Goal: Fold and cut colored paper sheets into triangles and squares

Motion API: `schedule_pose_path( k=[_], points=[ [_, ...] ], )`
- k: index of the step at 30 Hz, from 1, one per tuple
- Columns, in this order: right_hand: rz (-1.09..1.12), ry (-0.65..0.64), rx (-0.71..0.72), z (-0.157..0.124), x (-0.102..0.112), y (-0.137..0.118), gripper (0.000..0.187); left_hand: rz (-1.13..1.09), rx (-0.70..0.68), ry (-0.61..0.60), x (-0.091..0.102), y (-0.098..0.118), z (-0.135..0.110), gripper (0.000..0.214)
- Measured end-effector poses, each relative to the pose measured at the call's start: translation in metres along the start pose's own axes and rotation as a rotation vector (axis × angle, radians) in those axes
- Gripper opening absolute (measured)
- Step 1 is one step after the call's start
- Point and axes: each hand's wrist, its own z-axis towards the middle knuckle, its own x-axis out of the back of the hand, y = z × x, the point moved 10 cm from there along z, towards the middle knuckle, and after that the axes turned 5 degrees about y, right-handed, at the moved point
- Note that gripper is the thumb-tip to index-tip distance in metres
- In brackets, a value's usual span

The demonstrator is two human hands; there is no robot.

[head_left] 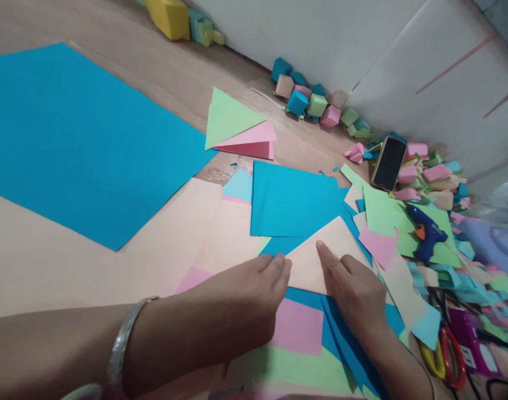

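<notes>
A folded piece of peach paper (310,272) lies between my hands, one corner pointing away from me. My left hand (241,294) has its fingers pressed together at the paper's left corner; its thumb is hidden. On the right side, my right hand (357,297) grips the paper with the index finger stretched across its face and the other fingers curled. Under and behind it are blue paper sheets (293,200). A pink paper square (299,328) rests just below the peach piece, partly behind my left wrist.
A large blue sheet (79,144) overlies a peach sheet (187,239) at left. Folded green paper (231,119) lies beyond. At right are a blue glue gun (426,230), a phone (389,162), scissors (451,355) and paper scraps. Small paper boxes (297,103) line the wall.
</notes>
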Motion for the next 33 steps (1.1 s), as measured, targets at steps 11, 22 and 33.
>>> schedule_pose_path(
  k=[11,22,33],
  points=[
    [-0.002,0.006,-0.016,-0.001,-0.001,0.001,0.042,-0.1,-0.087,-0.081,0.001,0.011,0.01,0.013],
    [0.003,0.028,-0.031,0.004,0.002,0.001,0.034,-0.08,-0.046,-0.136,0.006,0.01,0.006,0.015],
    [-0.01,0.061,-0.032,0.003,0.003,0.001,0.03,-0.079,-0.04,-0.14,-0.005,0.006,0.005,0.018]
  ],
)
